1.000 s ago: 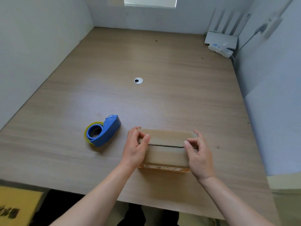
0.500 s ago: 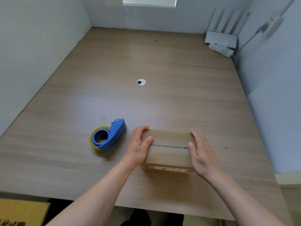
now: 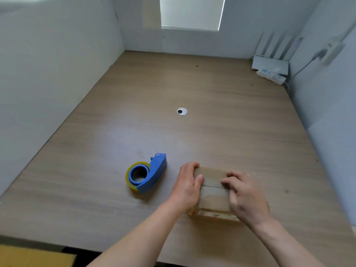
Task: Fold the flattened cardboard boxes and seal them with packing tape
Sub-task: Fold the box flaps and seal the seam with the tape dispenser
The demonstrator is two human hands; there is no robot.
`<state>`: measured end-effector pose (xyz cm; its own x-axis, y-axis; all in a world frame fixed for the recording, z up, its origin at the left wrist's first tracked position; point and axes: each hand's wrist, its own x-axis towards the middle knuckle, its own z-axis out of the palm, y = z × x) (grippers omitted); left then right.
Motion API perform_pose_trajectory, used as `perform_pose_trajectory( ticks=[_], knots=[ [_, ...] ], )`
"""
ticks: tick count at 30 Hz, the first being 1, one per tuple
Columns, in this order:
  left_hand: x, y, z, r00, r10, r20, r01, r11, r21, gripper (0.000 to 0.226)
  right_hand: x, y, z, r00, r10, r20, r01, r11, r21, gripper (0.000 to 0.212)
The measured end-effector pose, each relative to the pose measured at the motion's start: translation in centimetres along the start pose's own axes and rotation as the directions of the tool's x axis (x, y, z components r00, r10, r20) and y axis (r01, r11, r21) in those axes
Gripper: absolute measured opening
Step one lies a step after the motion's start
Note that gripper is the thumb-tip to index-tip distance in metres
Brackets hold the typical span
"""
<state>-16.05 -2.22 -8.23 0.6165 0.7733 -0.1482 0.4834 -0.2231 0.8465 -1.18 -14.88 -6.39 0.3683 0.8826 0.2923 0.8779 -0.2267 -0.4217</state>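
A small brown cardboard box (image 3: 212, 195) stands folded on the wooden table near the front edge, its two top flaps meeting at a seam. My left hand (image 3: 187, 186) grips the box's left end, thumb on top. My right hand (image 3: 245, 197) lies over the right part of the top, fingers curled onto the seam and blurred. A blue tape dispenser (image 3: 148, 175) with a yellowish tape roll lies on the table just left of my left hand, touched by neither hand.
A round cable grommet (image 3: 181, 111) sits mid-table. A white router and power strip (image 3: 270, 69) stand in the far right corner. White partition walls close in the left, back and right sides. A yellow cardboard piece (image 3: 34, 257) shows below the table's front left edge.
My right hand has slid from the box's right end onto its top, toward the seam. The left hand keeps its hold. The camera view has tilted up and shifted.
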Motion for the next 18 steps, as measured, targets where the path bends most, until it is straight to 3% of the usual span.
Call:
perform_pose_trajectory(
  ticks=[3,6,8,10,13,15,18],
  knots=[
    [-0.1,-1.0,-1.3,0.998,0.056,-0.008,-0.056,0.998,0.013,0.042,0.7,0.2,0.2,0.993,0.121,0.01,-0.121,0.985,0.126,0.022],
    [0.0,-3.7,-4.0,0.964,0.039,-0.264,-0.005,0.992,0.129,0.047,0.7,0.0,0.2,0.99,0.135,0.033,-0.139,0.981,0.136,0.016],
    [0.3,-6.3,-6.0,0.933,-0.004,-0.361,0.125,0.942,0.313,0.052,0.5,0.0,0.1,0.991,0.133,0.029,-0.136,0.981,0.137,0.011],
    [0.2,-8.6,-7.5,0.927,-0.104,-0.36,0.269,0.855,0.444,0.05,0.2,0.0,0.1,0.991,0.134,0.019,-0.135,0.981,0.136,0.009],
    [0.2,-10.4,-8.4,0.914,-0.257,-0.314,0.387,0.785,0.485,0.041,0.2,-0.2,0.0,0.991,0.132,0.023,-0.134,0.982,0.13,0.009],
    [0.4,-10.9,-8.3,0.91,-0.31,-0.274,0.412,0.743,0.528,0.037,0.3,-0.4,0.0,0.991,0.135,0.023,-0.137,0.983,0.121,0.011],
    [0.8,-11.2,-7.8,0.916,-0.33,-0.229,0.402,0.757,0.516,0.027,0.3,-0.4,0.0,0.991,0.13,-0.003,-0.129,0.983,0.133,0.009]
  ],
)
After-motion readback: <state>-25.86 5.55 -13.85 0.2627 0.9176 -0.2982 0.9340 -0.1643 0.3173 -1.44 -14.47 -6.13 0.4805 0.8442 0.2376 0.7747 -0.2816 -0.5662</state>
